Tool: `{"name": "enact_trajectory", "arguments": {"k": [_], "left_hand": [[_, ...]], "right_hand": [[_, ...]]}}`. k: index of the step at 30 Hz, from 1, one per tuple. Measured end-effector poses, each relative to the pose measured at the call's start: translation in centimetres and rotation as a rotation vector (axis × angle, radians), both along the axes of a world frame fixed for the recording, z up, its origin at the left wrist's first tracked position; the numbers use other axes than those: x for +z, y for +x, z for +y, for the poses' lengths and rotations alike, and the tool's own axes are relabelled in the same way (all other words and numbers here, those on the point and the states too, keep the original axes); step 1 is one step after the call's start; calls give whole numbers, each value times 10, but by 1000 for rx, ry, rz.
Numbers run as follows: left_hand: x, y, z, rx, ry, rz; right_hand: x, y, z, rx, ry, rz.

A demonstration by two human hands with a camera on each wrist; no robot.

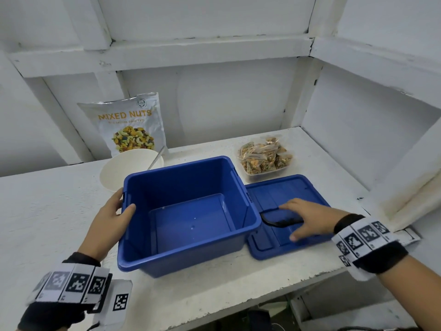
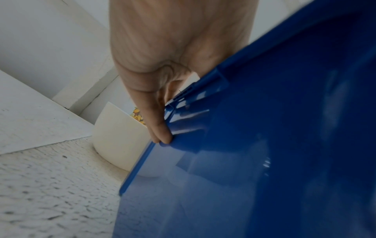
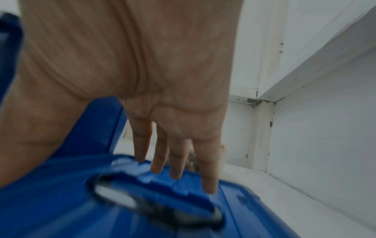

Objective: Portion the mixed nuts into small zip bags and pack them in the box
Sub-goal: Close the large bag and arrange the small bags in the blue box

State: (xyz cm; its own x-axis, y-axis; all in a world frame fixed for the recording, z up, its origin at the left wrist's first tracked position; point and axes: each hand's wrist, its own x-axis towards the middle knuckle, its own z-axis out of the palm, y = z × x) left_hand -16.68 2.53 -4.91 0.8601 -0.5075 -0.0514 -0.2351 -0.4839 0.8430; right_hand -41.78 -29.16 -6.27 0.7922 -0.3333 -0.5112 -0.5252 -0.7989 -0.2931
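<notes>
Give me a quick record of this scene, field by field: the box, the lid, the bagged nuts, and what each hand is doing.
box: blue box, open, nothing inside
lid: blue lid, flat on the shelf to the box's right
filled bags: heaped in a clear tray behind the lid
bowl: white bowl behind the box
left hand: grips the box's left rim
right hand: fingers straight, over the lid's black handle

Glossy smooth blue plastic: box point(image 1: 186, 211), lid point(image 1: 286, 189). Rough matt white-painted bench point(image 1: 59, 211). Shiny foil nut pouch point(image 1: 128, 123). Clear plastic zip bags point(image 1: 262, 154).
</notes>
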Motion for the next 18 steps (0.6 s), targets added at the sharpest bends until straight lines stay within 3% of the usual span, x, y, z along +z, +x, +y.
{"name": "enact_trajectory", "arguments": {"k": [4, 6, 13, 18], "left_hand": [[1, 0, -1, 10, -2, 6], [1, 0, -1, 20, -3, 24], [2, -1, 0, 36, 17, 48], [3, -2, -1, 41, 46, 38]], "right_hand": [[29, 37, -18, -191, -81, -482], [37, 61, -29, -256, -173, -635], [29, 114, -67, -448, -256, -616], [26, 122, -82, -577, -339, -773]]}}
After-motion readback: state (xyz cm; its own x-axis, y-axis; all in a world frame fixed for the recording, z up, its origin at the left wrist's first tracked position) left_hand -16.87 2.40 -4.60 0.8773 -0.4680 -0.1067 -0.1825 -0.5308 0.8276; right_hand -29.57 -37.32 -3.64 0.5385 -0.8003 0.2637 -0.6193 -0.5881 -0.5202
